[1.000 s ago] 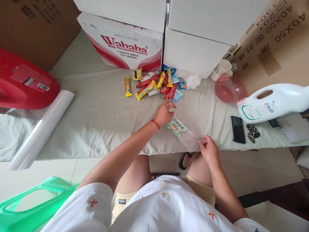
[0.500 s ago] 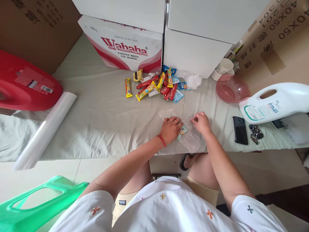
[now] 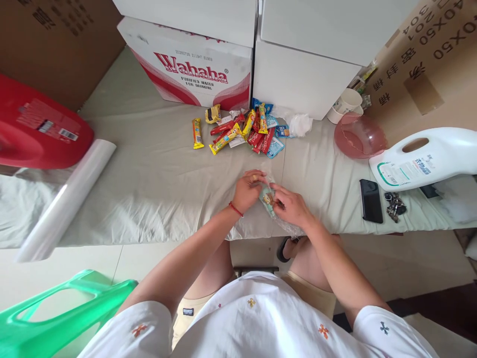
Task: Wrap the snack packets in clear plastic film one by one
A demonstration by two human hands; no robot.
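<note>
A small green packet [image 3: 267,199] with a cartoon figure lies within a clear plastic bag [image 3: 288,226] near the cloth's front edge. At the packet's left, my left hand [image 3: 250,190] has its fingers closed on the bag's upper left part. From the right, my right hand [image 3: 291,204] grips the plastic beside the packet with bent fingers. Behind both hands is a pile of snacks: yellow packets [image 3: 225,139], red packets [image 3: 265,141] and blue ones [image 3: 275,148].
A pink bowl [image 3: 359,136], white jug [image 3: 421,159], black phone [image 3: 371,201] and keys [image 3: 395,206] are at the right. Boxes [image 3: 197,69] stand behind. A red jug [image 3: 44,124] and plastic roll [image 3: 67,201] are at the left.
My left hand has shifted slightly left and back from lying over the packet. My right hand has come left, folding the spread bag inward around the packet.
</note>
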